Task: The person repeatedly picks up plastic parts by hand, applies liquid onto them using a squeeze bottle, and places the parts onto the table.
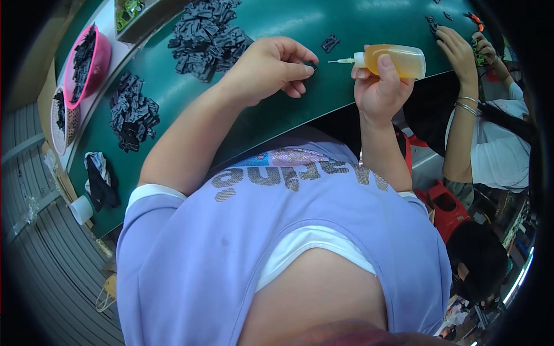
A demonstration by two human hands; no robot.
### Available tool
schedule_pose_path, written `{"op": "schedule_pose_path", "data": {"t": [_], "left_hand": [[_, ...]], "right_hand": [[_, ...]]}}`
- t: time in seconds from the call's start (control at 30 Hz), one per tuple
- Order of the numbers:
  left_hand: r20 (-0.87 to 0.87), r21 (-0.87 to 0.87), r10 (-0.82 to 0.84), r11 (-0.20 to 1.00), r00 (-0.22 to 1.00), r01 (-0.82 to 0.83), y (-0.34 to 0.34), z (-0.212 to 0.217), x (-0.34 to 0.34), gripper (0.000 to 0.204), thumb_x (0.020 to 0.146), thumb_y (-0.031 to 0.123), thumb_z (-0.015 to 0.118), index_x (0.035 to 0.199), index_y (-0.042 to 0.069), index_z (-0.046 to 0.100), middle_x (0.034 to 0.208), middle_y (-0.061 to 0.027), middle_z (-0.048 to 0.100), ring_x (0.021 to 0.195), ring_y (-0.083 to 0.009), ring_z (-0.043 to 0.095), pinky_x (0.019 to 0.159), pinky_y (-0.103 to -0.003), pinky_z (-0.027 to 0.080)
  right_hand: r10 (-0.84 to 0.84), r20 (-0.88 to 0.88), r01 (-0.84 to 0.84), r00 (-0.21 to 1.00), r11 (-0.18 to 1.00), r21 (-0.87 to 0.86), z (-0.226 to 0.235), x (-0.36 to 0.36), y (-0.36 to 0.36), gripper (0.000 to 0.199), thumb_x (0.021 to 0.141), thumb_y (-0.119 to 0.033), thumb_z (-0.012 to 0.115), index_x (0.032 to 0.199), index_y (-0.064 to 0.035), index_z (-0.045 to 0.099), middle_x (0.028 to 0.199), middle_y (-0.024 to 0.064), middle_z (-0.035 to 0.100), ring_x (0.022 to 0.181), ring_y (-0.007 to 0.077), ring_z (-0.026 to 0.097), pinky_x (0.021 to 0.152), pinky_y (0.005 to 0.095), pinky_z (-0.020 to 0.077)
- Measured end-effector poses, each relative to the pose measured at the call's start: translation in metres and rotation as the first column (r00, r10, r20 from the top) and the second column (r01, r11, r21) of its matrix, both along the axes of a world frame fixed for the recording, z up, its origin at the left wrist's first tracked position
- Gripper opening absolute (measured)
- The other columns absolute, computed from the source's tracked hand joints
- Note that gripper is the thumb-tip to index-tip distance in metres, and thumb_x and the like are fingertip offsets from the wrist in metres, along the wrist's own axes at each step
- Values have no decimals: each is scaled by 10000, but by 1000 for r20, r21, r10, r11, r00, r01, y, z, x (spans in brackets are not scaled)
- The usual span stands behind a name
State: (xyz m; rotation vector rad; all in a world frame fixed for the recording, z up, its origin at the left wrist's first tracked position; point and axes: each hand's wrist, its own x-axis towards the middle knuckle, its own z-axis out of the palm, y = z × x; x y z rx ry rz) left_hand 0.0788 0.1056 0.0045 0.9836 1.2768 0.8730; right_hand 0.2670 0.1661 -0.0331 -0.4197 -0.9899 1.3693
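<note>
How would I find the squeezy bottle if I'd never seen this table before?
Start at the green table with heaps of black parts. Go to its near edge, where the right hand is raised beside the left hand. The bottle lies sideways in the right hand: clear, full of yellow liquid, with a thin needle tip pointing left, unlike everything black around it.

The small black part [311,65] is almost wholly covered by the left hand's [270,69] fingertips — its shape cannot be told. The bottle's [396,60] lower side sits behind the right hand's [378,89] thumb. A co-worker's hands [461,49] work on tiny pieces too small to make out, and the pink basket [86,66] — at the bench's [277,109] far left — blurs toward the rim.
</note>
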Motion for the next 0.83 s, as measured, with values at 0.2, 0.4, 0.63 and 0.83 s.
{"op": "schedule_pose_path", "data": {"t": [0.2,0.4,0.63,0.83], "left_hand": [[15,-26,-27,999,1000,27,4,-4,1,230,858,52,605,1063,-53,590,812,-69,634,659,-108,629,616,-221,543],[1,-42,-40,998,999,40,3,-2,2,238,851,47,607,1061,-63,586,819,-86,634,648,-120,638,612,-221,546],[-31,-29,-46,999,998,45,3,-3,2,247,841,53,616,1058,-62,588,807,-79,628,638,-123,634,597,-220,544],[-34,-23,-50,999,998,49,3,-3,3,257,841,64,622,1064,-61,589,810,-81,628,637,-125,635,596,-220,543]], "right_hand": [[-55,206,18,977,984,179,-1,-4,-8,78,817,-14,617,875,24,581,733,90,622,536,108,563,482,228,471],[-87,290,32,953,982,188,-1,-5,-11,100,797,-9,661,856,19,584,740,81,632,554,96,579,493,202,471],[-83,293,26,952,980,195,-3,-6,-10,132,797,-24,675,872,12,573,748,73,633,559,84,582,499,195,469],[-97,326,28,940,977,211,-3,-6,-9,199,794,-39,690,931,13,555,753,76,633,560,90,588,502,192,470]]}}
